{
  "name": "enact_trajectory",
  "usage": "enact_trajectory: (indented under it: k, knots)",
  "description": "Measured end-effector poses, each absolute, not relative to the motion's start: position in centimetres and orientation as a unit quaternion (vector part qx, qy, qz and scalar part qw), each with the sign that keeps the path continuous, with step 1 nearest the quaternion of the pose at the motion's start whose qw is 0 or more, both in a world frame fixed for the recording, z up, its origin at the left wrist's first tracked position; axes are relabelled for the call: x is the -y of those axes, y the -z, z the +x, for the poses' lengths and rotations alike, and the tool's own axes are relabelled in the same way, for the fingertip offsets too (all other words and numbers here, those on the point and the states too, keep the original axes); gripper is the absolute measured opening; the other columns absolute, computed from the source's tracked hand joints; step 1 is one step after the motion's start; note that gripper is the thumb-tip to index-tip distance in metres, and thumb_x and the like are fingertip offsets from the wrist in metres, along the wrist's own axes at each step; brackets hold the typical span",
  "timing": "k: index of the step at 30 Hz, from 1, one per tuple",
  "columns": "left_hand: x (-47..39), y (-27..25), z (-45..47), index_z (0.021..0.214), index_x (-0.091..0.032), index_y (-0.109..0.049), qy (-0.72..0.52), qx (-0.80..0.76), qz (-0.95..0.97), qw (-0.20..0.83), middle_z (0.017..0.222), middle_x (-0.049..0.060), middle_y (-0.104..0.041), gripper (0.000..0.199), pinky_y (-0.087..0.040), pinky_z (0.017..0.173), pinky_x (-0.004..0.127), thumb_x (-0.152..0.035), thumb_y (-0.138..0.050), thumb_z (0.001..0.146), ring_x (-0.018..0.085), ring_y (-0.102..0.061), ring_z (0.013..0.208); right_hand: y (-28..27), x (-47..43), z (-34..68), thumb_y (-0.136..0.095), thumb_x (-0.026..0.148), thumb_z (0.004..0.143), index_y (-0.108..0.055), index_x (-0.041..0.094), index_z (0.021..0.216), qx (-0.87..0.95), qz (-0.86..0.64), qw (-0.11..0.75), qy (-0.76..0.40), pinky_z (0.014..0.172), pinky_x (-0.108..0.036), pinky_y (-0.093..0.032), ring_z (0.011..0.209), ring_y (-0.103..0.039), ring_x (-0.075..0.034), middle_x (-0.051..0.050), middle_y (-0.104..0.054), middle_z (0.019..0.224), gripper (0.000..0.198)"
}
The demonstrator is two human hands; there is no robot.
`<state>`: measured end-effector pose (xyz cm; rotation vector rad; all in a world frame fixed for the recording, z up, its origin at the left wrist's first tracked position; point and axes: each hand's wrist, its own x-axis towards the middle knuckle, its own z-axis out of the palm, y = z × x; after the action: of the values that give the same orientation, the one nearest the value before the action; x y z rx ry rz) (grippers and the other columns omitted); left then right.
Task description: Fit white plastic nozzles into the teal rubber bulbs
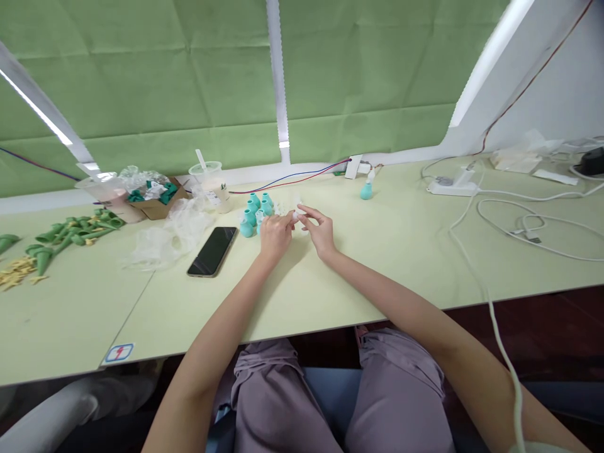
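Note:
Between my fingertips is a small white piece (296,215), too small to name. My left hand (276,234) is closed on it from the left, and my right hand (321,233) pinches at it from the right. Just behind and left of my left hand stand several teal bulb-shaped pieces (246,227) with open necks. Small whitish translucent parts (282,207) lie on the table behind my fingers. Farther back to the right, a single teal bulb (366,190) carries a clear tip (370,177).
A black phone (212,251) lies left of my arms, beside a crumpled plastic bag (172,233). Drink cups (210,185) and a cardboard box (163,206) stand behind. Green cone-shaped pieces (70,234) and yellow pieces (19,272) lie far left. A power strip (453,187) and white cables (533,233) lie right.

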<state>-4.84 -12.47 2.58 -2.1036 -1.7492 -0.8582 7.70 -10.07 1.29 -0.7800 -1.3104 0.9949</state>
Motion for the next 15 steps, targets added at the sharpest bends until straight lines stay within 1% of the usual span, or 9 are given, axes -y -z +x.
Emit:
enact_trajectory:
  k: [1, 3, 7, 12, 15]
  knots:
    - [12.49, -2.63, -4.87, 0.100, -0.020, -0.066, 0.295, 0.605, -0.727, 0.135, 0.073, 0.003, -0.070, 0.027, -0.037, 0.075, 0.029, -0.019, -0.040, 0.093, 0.019, -0.062, 0.077, -1.27, 10.10, 7.66, -0.066, 0.044, 0.074, -0.074, 0.023, 0.090, 0.569, -0.325, 0.616, -0.437, 0.061, -0.025, -0.053, 0.095, -0.063, -0.018, -0.004, -0.068, 0.112, 0.027]
    - [12.55, -2.74, -4.96, 0.098, -0.019, -0.066, 0.290, 0.606, -0.729, 0.133, 0.072, 0.003, -0.069, 0.027, -0.036, 0.076, 0.029, -0.022, -0.040, 0.094, 0.018, -0.063, 0.076, -1.22, 10.06, 7.59, -0.066, 0.042, 0.074, -0.074, 0.023, 0.083, 0.566, -0.315, 0.627, -0.432, 0.061, -0.025, -0.053, 0.098, -0.063, -0.019, -0.004, -0.070, 0.107, 0.023]
    - [12.61, -2.95, -5.12, 0.105, -0.020, -0.066, 0.278, 0.603, -0.736, 0.130, 0.069, 0.003, -0.068, 0.028, -0.035, 0.077, 0.030, -0.027, -0.041, 0.095, 0.019, -0.063, 0.076, -1.34, 9.95, 7.63, -0.070, 0.039, 0.070, -0.074, 0.022, 0.075, 0.555, -0.321, 0.645, -0.415, 0.062, -0.027, -0.054, 0.091, -0.065, -0.020, -0.005, -0.072, 0.093, 0.018]
    - [12.54, -3.07, -5.23, 0.107, -0.021, -0.066, 0.275, 0.601, -0.737, 0.144, 0.068, 0.004, -0.068, 0.030, -0.035, 0.076, 0.031, -0.030, -0.040, 0.095, 0.020, -0.064, 0.077, -1.91, 9.84, 7.95, -0.074, 0.038, 0.065, -0.074, 0.021, 0.072, 0.542, -0.331, 0.640, -0.433, 0.069, -0.031, -0.055, 0.084, -0.065, -0.019, -0.004, -0.073, 0.087, 0.018]
    - [12.47, -3.21, -5.36, 0.108, -0.021, -0.066, 0.274, 0.596, -0.738, 0.160, 0.068, 0.005, -0.068, 0.030, -0.035, 0.075, 0.032, -0.032, -0.041, 0.095, 0.022, -0.064, 0.077, -2.11, 9.46, 8.15, -0.076, 0.038, 0.062, -0.074, 0.021, 0.071, 0.533, -0.330, 0.624, -0.467, 0.073, -0.032, -0.055, 0.083, -0.066, -0.018, -0.003, -0.074, 0.084, 0.019]
